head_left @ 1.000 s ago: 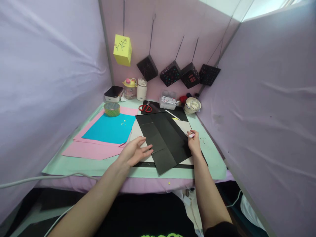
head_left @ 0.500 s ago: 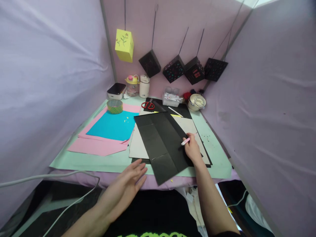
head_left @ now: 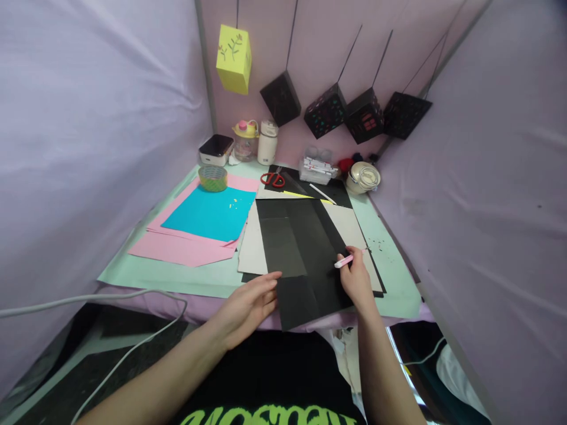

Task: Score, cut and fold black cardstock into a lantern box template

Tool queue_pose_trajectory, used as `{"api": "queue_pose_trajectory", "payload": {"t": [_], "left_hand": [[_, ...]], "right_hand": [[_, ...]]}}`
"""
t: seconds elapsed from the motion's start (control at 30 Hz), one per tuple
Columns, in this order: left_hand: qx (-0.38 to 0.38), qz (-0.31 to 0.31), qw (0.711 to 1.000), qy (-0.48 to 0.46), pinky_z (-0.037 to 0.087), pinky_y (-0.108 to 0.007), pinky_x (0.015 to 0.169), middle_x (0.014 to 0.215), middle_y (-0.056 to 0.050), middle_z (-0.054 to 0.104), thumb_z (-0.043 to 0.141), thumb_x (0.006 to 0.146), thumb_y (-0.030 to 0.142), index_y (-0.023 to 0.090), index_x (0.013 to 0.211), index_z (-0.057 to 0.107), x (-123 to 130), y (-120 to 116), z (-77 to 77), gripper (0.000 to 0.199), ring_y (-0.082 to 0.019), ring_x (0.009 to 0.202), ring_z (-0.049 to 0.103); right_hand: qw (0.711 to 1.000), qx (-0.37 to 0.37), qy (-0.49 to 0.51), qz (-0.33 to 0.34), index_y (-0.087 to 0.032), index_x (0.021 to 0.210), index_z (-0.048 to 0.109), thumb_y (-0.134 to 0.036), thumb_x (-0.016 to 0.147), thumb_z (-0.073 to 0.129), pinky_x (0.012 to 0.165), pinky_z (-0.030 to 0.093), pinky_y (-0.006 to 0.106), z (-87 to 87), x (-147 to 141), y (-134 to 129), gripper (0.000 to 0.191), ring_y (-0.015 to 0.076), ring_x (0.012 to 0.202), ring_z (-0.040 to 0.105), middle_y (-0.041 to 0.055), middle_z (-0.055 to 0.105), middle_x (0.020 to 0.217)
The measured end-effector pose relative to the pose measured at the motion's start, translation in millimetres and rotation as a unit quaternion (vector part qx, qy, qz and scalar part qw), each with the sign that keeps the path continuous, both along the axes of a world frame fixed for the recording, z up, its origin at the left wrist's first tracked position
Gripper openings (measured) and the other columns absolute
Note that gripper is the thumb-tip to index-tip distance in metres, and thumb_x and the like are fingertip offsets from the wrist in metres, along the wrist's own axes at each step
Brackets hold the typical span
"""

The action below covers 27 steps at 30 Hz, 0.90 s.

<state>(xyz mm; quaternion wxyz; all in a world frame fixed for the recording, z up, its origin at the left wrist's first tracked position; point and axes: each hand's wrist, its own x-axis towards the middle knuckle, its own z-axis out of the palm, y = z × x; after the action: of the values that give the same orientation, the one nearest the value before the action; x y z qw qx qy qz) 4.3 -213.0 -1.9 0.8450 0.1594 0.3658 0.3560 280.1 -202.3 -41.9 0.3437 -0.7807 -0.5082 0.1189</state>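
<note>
Creased sheet [head_left: 312,236] (one), two hands [head_left: 252,302] [head_left: 357,280]

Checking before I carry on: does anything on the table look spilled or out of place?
Yes: pale yellow scraps lie loose on the blue sheet, and dark bits are scattered on the pale green cover at right; both look like litter.
</note>
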Motion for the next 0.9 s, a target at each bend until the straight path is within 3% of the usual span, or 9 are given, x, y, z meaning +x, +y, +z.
{"api": "queue_pose_trajectory", "payload": {"t": [0.13, 0.3, 0.4, 0.63, 0.77, 0.9], "left_hand": [[-0.062, -0.043, 0.997, -0.008, 0.053, -0.03, 0.082, 0.106, -0.015, 0.07, 0.056, 0.087, 0.015, 0.009, 0.109, 0.065, 12, -5, -0.7, 0.024, -0.021, 0.093, 0.068], [-0.154, -0.062, 0.98, -0.107, 0.05, -0.031, 0.089, 0.104, -0.012, 0.071, 0.057, 0.085, 0.015, 0.01, 0.114, 0.062, 23, -34, -4.8, 0.029, -0.021, 0.096, 0.068], [-0.188, -0.063, 0.973, -0.12, 0.05, -0.032, 0.088, 0.102, -0.01, 0.072, 0.057, 0.084, 0.018, 0.01, 0.114, 0.062, 27, -38, -8.9, 0.031, -0.02, 0.09, 0.069], [-0.15, -0.11, 0.976, -0.11, 0.05, -0.036, 0.085, 0.091, -0.014, 0.074, 0.055, 0.065, 0.01, 0.005, 0.108, 0.064, 31, -18, -15.4, 0.044, -0.027, 0.087, 0.07], [-0.132, -0.123, 0.976, -0.124, 0.05, -0.039, 0.086, 0.089, -0.014, 0.074, 0.054, 0.065, 0.015, 0.005, 0.107, 0.065, 29, -12, -19.3, 0.044, -0.029, 0.092, 0.07], [-0.097, -0.084, 0.99, -0.05, 0.053, -0.04, 0.083, 0.086, -0.014, 0.074, 0.057, 0.069, 0.015, 0.008, 0.098, 0.067, 26, -5, -18.9, 0.031, -0.029, 0.086, 0.071]], "right_hand": [[1.0, -0.008, 0.014, -0.002, -0.02, 0.126, 0.047, -0.05, 0.088, 0.044, 0.092, 0.042, 0.047, 3.5, -2, -7, 0.049, 0.0339, 0.115, 0.055, 0.0159, 0.058, 0.126], [1.0, -0.005, 0.02, -0.002, -0.018, 0.125, 0.048, -0.049, 0.088, 0.044, 0.092, 0.042, 0.047, 4.5, -3, -11, 0.048, 0.0337, 0.114, 0.055, 0.0162, 0.058, 0.125], [1.0, 0.009, 0.022, 0.004, -0.018, 0.125, 0.048, -0.049, 0.088, 0.044, 0.094, 0.041, 0.046, 3.0, -4, -12, 0.048, 0.0334, 0.116, 0.054, 0.0168, 0.058, 0.125], [0.999, 0.023, 0.032, 0.003, -0.019, 0.124, 0.049, -0.048, 0.088, 0.046, 0.094, 0.042, 0.046, 1.1, -5, -16, 0.046, 0.0325, 0.115, 0.054, 0.0156, 0.058, 0.126], [0.997, 0.038, 0.061, -0.009, -0.02, 0.121, 0.05, -0.05, 0.087, 0.047, 0.09, 0.043, 0.046, 4.4, -7, -16, 0.045, 0.0329, 0.111, 0.057, 0.0152, 0.06, 0.122], [0.994, 0.054, 0.1, -0.003, -0.023, 0.12, 0.05, -0.049, 0.088, 0.048, 0.089, 0.044, 0.044, 11.5, -12, -19, 0.041, 0.0304, 0.111, 0.058, 0.0119, 0.06, 0.125]]}}
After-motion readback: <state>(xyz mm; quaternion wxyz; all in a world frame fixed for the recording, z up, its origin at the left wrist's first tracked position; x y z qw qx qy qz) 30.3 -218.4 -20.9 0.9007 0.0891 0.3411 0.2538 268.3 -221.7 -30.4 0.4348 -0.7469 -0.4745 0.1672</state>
